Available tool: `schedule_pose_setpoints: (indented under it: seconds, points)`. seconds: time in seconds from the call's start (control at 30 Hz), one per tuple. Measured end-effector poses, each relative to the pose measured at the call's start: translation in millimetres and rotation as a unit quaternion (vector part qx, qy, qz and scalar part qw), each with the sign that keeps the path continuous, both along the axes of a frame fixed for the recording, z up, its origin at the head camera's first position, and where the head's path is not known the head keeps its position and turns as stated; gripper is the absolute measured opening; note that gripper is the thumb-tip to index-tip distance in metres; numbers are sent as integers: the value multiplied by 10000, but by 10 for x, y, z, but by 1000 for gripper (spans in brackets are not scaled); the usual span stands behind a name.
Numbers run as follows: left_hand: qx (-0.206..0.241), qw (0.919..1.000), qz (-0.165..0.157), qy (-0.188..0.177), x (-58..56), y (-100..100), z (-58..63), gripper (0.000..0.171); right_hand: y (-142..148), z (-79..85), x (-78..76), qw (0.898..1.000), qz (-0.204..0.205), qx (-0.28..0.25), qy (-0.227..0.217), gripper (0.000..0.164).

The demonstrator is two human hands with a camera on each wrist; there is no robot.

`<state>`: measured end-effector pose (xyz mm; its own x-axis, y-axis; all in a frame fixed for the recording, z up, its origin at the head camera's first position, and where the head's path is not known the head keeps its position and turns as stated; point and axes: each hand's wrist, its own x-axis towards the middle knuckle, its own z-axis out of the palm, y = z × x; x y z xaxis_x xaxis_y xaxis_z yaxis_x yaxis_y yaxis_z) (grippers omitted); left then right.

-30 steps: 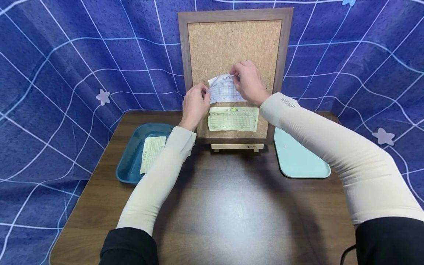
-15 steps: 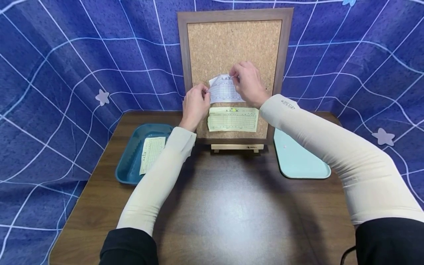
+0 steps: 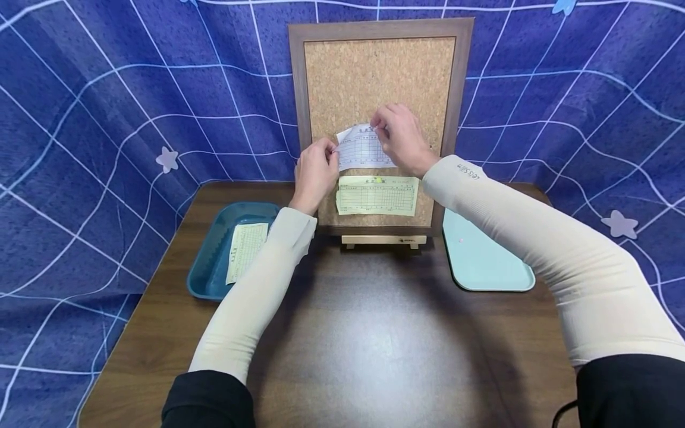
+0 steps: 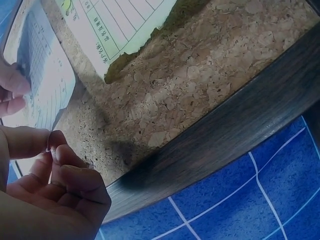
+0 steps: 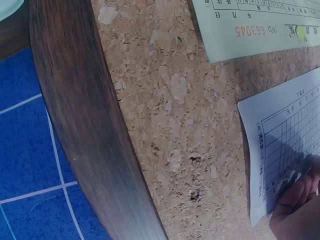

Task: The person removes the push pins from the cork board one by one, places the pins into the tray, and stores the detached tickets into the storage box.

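Note:
A white printed form slip (image 3: 364, 148) lies against the cork board (image 3: 374, 77), its upper left corner bent. At its left edge, my left hand (image 3: 313, 172) pinches the paper between thumb and forefinger. My right hand (image 3: 401, 137) holds the slip's top edge with curled fingers; whether a small pin is also between them is hidden. Below hangs a pale green form slip (image 3: 377, 199), fixed near its top by a yellow pushpin (image 5: 300, 33). The left wrist view shows the left fingertips (image 4: 57, 137) meeting at the white slip's edge.
On the table's left stands a dark teal tray (image 3: 200, 276) with another pale green slip (image 3: 243, 252). A light turquoise tray (image 3: 492, 267) lies at right, partly under the right sleeve, with a tiny pink thing (image 3: 461, 240) on it. The board rests on a small wooden easel (image 3: 382, 239).
Both hands stay almost where they were on the white slip. The head view has tipped a little, so the whole scene sits slightly lower.

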<state>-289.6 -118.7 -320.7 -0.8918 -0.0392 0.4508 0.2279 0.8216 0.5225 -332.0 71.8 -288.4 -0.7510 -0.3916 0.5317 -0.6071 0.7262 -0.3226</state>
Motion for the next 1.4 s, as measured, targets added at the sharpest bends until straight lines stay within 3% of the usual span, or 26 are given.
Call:
schedule_pose_setpoints:
  seconds: [0.5,0.97,1.4]
  points:
    - [30,9997,241,-70,20,-54,38,11,103,39,29,9992,-45,31,-384,14]
    - [295,9992,278,71,69,-297,38,13,291,98,87,9999,-54,136,-62,12]
    - [515,9979,375,-127,116,-456,95,16,509,58,129,9996,-75,54,250,15]
